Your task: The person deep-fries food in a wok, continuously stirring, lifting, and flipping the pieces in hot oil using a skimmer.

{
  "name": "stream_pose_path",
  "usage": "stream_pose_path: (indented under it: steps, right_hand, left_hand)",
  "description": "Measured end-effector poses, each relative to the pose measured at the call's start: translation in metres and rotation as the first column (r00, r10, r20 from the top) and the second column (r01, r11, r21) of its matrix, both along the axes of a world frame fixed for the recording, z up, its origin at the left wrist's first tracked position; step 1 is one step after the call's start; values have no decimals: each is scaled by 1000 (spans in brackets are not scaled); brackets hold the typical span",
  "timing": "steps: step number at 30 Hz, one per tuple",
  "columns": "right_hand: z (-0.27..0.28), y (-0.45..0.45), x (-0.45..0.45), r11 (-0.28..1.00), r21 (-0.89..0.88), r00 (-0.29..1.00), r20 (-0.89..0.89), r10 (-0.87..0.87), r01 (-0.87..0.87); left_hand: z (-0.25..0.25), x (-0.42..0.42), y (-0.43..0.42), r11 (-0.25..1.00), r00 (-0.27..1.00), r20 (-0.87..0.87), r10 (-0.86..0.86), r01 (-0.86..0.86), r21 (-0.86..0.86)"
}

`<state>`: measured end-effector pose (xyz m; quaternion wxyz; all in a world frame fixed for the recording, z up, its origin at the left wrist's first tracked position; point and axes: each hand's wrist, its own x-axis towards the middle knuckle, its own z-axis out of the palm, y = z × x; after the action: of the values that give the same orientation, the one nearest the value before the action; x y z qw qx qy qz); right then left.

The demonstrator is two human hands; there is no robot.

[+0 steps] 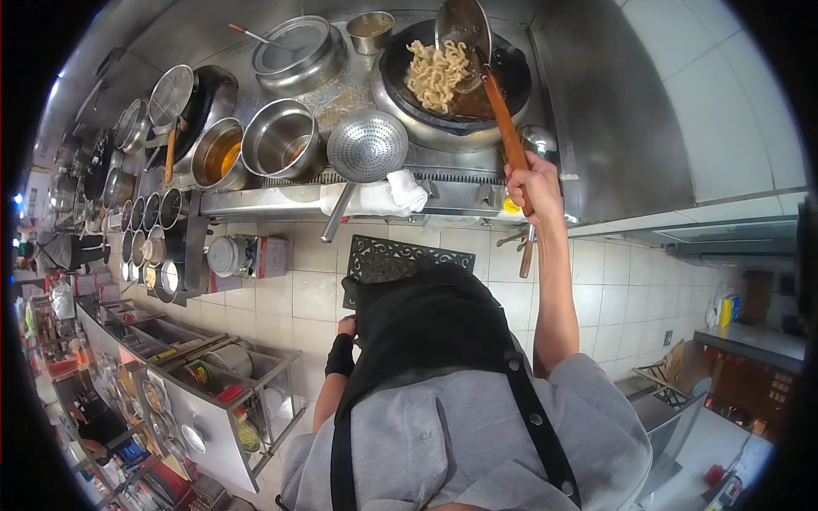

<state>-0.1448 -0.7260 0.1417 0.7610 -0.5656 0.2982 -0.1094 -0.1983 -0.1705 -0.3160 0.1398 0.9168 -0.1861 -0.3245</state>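
Observation:
My right hand (535, 189) is wrapped round the wooden handle (504, 119) of a large ladle (464, 27). The ladle's metal bowl is tilted at the top edge of a dark wok (509, 77). Pale, curled strips of food (438, 77) lie in the wok over brown liquid, beside the ladle. Low at my side, against the black apron (426, 324), is my left hand (347, 327), mostly hidden, with a black band on the wrist; its fingers cannot be made out.
A perforated strainer (368, 146) rests left of the wok, its handle over the stove's front edge. Beside it stand two steel pots (281, 140) (220, 155). Behind are a lidded pot (298, 53) and a small container (370, 31). A white cloth (388, 194) lies on the front rail.

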Motion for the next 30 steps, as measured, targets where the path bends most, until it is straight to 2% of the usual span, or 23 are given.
stream_pose_path:
  steps: [5,6,7,9,10,14,16,19,22,23,24,25,28,30]
  right_hand:
    - [17,5,8,993,-120,1000,-9,4,-5]
    - [20,7,8,993,-115,1000,-4,5,-5]
    - [22,8,8,994,-108,1000,1,7,-7]
    - [25,11,3,995,-103,1000,8,14,-13]
    - [26,11,-1,995,-101,1000,10,19,-18]
    - [25,-2,-17,989,-99,994,-12,108,-109]
    - [27,-6,-20,985,-85,989,-36,146,-149]
    - [23,-10,-18,974,-103,977,-81,195,-203]
    - [9,-10,-12,967,-144,971,-141,192,-212]
    - [6,-9,-10,965,-158,969,-163,185,-210]
    - [6,-7,-10,966,-174,973,-162,164,-192]
    - [7,-5,-11,966,-190,976,-161,145,-175]
    - [-4,-9,-13,961,-234,981,-158,114,-150]
    - [-9,-13,-17,953,-276,984,-155,84,-125]
  left_hand:
    - [-7,6,-13,993,996,-28,-85,87,84]
    - [-10,7,-11,980,987,-17,-160,160,115]
    - [-14,6,-11,999,998,-60,3,0,39]
    - [-23,0,-10,940,933,-181,311,-331,-87]
    - [-31,0,-7,994,992,76,-98,95,47]
    - [-34,-7,-10,1000,999,54,-6,4,21]
    - [-19,-5,-17,999,999,19,47,-47,20]
    - [-28,7,-15,992,994,-3,-111,111,66]
    - [-35,14,-16,997,997,-77,-31,37,71]
    - [-36,13,-17,979,968,-150,202,-198,41]
    - [-25,12,-25,905,879,-226,420,-426,27]
    - [-25,10,-27,776,734,-302,608,-630,32]
    - [-24,8,-21,911,891,-225,394,-411,-35]
    - [-6,6,-21,931,919,-206,336,-357,-72]
